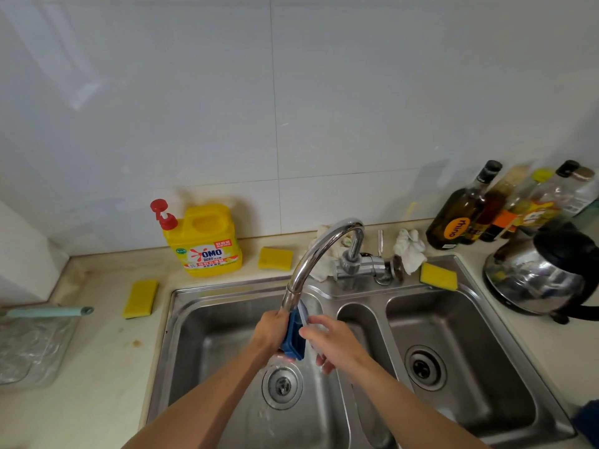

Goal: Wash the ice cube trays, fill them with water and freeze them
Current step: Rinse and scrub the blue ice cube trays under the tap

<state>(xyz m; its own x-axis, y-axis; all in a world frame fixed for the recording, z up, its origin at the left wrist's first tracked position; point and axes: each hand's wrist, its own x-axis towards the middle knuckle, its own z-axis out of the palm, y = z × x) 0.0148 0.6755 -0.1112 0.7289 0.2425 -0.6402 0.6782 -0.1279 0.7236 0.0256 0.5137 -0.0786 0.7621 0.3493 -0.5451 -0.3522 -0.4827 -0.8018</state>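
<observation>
The tray point(293, 339) is gripped on edge under the tap point(311, 257) by the left hand point(270, 332), likely for rinsing; a pale piece point(306, 317) is pinched by the right hand point(335, 344).

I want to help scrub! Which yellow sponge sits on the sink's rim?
The sponge right of the faucet, beside the white cloth. The other two lie on the counter further left.

We count two hands point(270, 332) point(334, 343), one blue ice cube tray point(293, 338), one faucet point(324, 244) and two sink basins point(207, 335) point(470, 325), each with one drain point(282, 385) point(424, 367). On the counter point(107, 367) we count three yellow sponges point(140, 298) point(275, 258) point(438, 276), one yellow detergent bottle point(207, 244), two white cloths point(410, 247) point(324, 259), one kettle point(544, 273), and five bottles point(460, 215) in the corner, though they crowd too closely to be sure.
</observation>
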